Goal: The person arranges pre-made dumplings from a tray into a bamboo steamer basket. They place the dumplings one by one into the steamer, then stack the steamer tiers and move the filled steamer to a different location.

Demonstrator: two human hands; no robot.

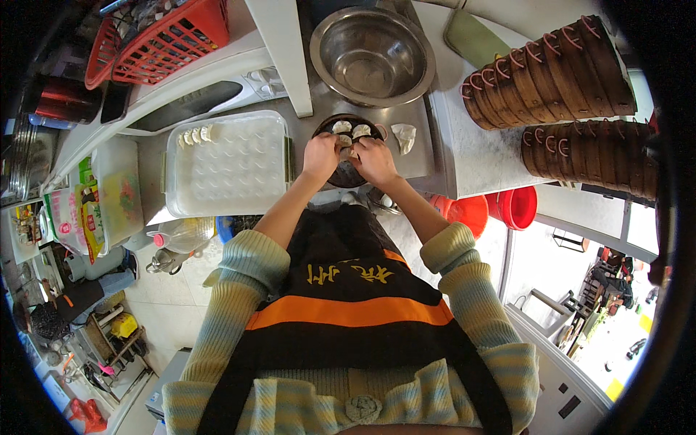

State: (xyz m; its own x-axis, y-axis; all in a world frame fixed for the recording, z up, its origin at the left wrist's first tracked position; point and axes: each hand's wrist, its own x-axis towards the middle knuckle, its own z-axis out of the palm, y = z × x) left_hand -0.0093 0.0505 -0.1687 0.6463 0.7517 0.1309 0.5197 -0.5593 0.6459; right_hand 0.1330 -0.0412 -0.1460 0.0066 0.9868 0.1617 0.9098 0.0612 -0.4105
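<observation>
Both of my hands are over a small round dark steamer basket (352, 178) on the steel counter. Several pale dumplings (342, 127) lie in its far part. My left hand (322, 156) bends its fingertips down at a dumpling near the basket's left side. My right hand (374, 160) has its fingertips at another pale dumpling just right of the middle; whether either hand grips one is hidden by the fingers. A crumpled white cloth or paper (404, 138) lies right of the basket. To the left, a lidded translucent plastic tray (228, 190) bears a short row of dumplings (196, 136) at its far left corner.
Beyond the basket stands a large steel bowl (373, 57), beside a white post (288, 60). Tall stacks of bamboo steamers (549, 76) stand at the right, near a green board (481, 41). A red plastic basket (168, 49) is at the upper left. Red buckets (514, 207) stand below the counter.
</observation>
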